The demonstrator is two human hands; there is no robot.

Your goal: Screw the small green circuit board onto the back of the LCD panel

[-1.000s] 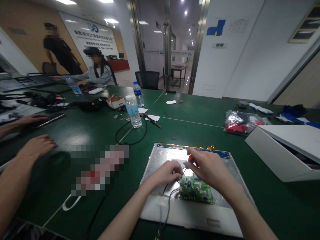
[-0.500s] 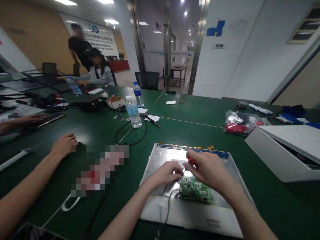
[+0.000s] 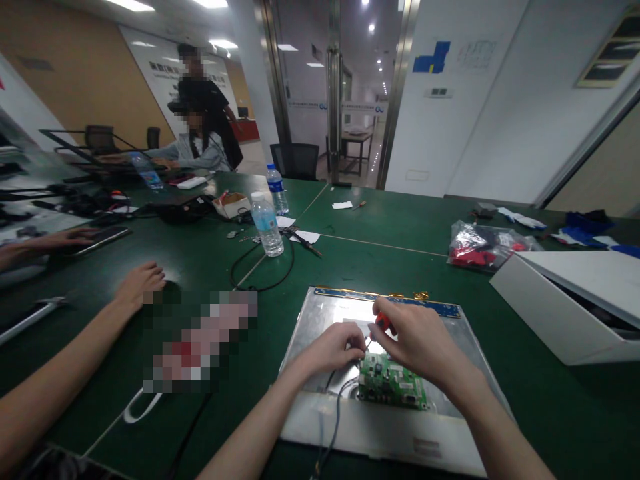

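Observation:
A silvery flat display panel lies on the green table, with a green circuit board on it. My right hand is closed round the red handle of a screwdriver. Its thin shaft slants down to the board's upper left edge. There, my left hand has its fingers curled together by the screwdriver's tip; what they pinch, if anything, is hidden. Dark cables run from the board's left side toward the near edge of the panel. A blue strip with gold tabs lines the panel's far edge.
To the left a co-worker's hand rests on a dark object. A water bottle stands beyond a looped black cable. On the right are a white box and a plastic bag with red items. Two people are farther back.
My hands stay almost still; the screwdriver and right fingers shift very slightly. The co-worker's hand at left slides a little right. The standing person in the background has moved right.

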